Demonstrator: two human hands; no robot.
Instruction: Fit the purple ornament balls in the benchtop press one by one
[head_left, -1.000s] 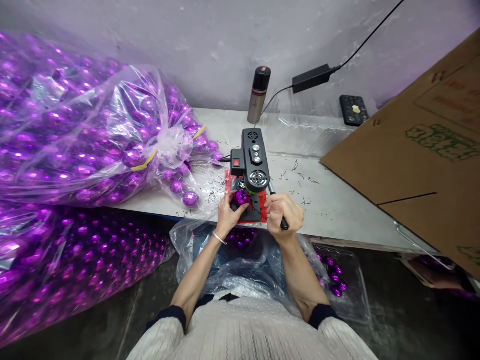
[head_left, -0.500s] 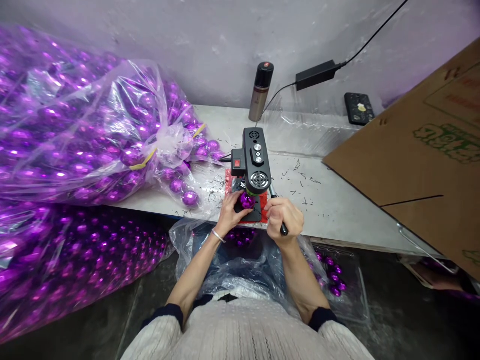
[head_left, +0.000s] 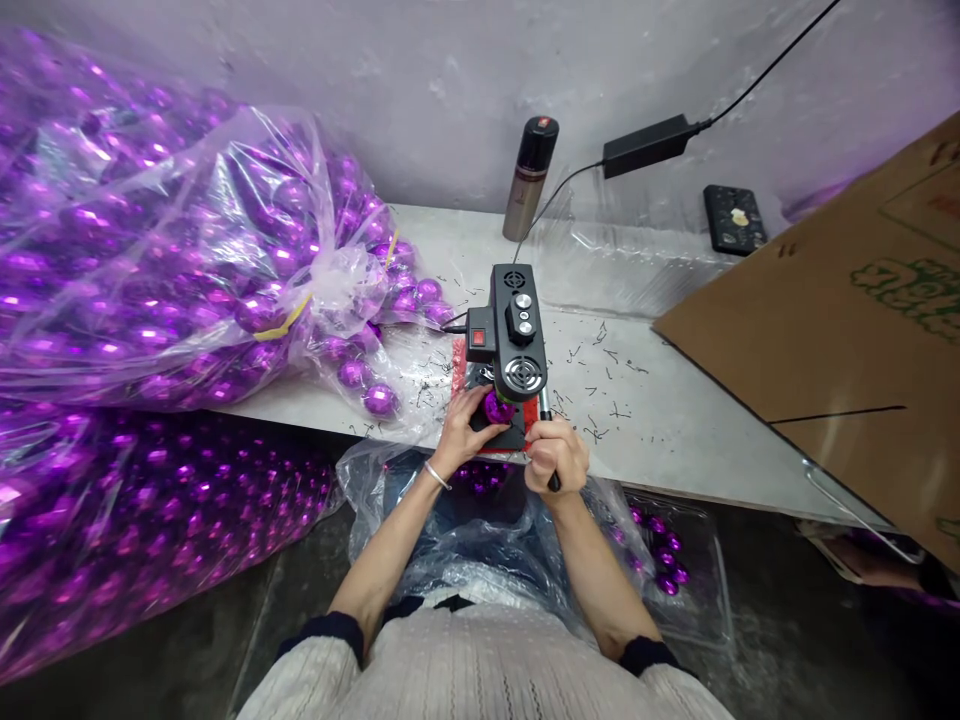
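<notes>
A black bench press machine (head_left: 517,320) with round vents and silver buttons stands on a red mat (head_left: 531,410) near the table's front edge. Under its head sits a shiny purple ball (head_left: 498,407), partly covered by the head. My left hand (head_left: 463,432) grips this ball from the left between thumb and fingers. Wrapped round the machine's black lever handle (head_left: 554,482) is my right hand (head_left: 556,454), to the right of the ball. The lower side of the ball is hidden.
Clear bags of purple balls (head_left: 150,250) fill the left side. A spray can (head_left: 530,180), a black power adapter (head_left: 646,146) and a phone (head_left: 735,220) are at the back. To the right leans a cardboard box (head_left: 832,330). Black scraps litter the table (head_left: 637,420).
My right hand has drawn the lever handle slightly leftward and toward me, and the machine's head sits a little lower over the ball. The left hand keeps its hold. The view has shifted slightly.
</notes>
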